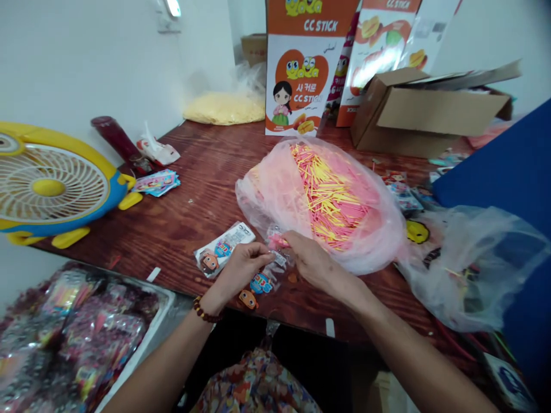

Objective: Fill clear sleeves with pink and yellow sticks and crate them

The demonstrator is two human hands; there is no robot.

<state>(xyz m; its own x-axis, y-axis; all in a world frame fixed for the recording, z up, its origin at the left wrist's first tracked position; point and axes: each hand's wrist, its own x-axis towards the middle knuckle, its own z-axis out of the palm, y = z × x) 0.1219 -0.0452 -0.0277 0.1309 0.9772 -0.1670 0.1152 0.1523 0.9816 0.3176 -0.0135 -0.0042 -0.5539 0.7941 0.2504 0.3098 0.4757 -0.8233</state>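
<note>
My left hand (243,265), with a beaded bracelet on its wrist, pinches the edge of a small clear printed packet (262,282) near the table's front edge. Close to its right, my right hand (307,258) has its fingers closed on a small pink bundle (279,240) at the packet's upper end. The fingers partly hide the bundle. A stack of flat printed packets (224,249) lies just left of my left hand. Behind my right hand sits a large clear bag (275,178) holding pink and yellow sticks (329,198).
A yellow and blue fan (54,182) stands at the left, near some blue cards (157,182). Filled packets lie in a white crate (161,312) at lower left. Printed boxes (297,74) and an open carton (434,112) stand behind. A plastic bag (473,264) lies at right.
</note>
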